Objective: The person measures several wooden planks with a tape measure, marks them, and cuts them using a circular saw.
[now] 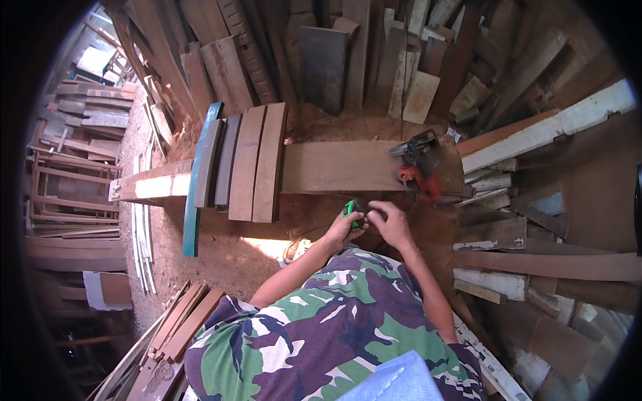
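Observation:
Close in front of my body, my left hand is wrapped round a green and black tape measure. My right hand is beside it with curled fingers, thumb and fingertips near the tape measure's right side. Whatever those fingers pinch, if anything, is too small to make out. Beyond both hands lies a wide wooden plank used as a bench top. Several brown boards rest crosswise on its left part, beside a narrow teal board.
A red and black power tool sits at the plank's right end. Upright boards lean along the back. Stacked timber crowds the right side, and wooden frames stand at the far left. Loose slats lie at lower left.

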Motion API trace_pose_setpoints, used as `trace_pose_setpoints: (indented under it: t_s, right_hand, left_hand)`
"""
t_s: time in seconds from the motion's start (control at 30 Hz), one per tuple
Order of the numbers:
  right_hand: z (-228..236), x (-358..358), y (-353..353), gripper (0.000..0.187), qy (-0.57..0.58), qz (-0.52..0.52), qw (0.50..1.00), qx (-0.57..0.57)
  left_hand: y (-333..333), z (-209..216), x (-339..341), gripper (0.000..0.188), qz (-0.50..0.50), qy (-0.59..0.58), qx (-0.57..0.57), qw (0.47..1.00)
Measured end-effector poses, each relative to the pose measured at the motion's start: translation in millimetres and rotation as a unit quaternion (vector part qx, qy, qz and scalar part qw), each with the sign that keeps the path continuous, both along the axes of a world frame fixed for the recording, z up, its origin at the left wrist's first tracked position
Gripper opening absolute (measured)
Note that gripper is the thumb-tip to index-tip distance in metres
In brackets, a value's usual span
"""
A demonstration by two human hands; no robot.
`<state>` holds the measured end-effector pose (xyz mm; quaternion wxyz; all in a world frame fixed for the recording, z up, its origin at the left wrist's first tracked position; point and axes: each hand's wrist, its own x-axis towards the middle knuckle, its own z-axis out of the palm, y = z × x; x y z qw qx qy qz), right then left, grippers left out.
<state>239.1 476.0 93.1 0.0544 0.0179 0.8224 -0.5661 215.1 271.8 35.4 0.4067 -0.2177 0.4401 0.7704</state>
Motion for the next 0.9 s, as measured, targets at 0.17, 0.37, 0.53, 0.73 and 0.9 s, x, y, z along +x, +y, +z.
trace_pose_setpoints:
  t_s: [0.17, 0.37, 0.53, 0.73, 0.9]
  right_hand:
    - [30, -9, 36, 0.023, 0.18, -0.077, 0.956, 0.22]
    - [-10, -89, 4, 0.024, 0.179, 0.153, 0.81, 0.537]
    - [-55, -156, -23, 0.03, -0.127, 0.253, 0.647, 0.708]
    - [-152, -204, 25, 0.025, -0.291, 0.189, 0.627, 0.697]
    - [-169, -154, 97, 0.034, -0.207, 0.113, 0.717, 0.657]
  left_hand:
    - [-19, 1, 20, 0.034, 0.033, 0.089, -0.12, 0.988]
    - [-63, -10, 48, 0.042, 0.138, 0.016, -0.208, 0.968]
    - [-102, -12, 73, 0.044, 0.193, -0.02, -0.218, 0.956]
    - [-94, -15, 50, 0.045, 0.149, 0.015, -0.201, 0.968]
    - [-97, -12, 13, 0.048, 0.129, 0.007, -0.161, 0.978]
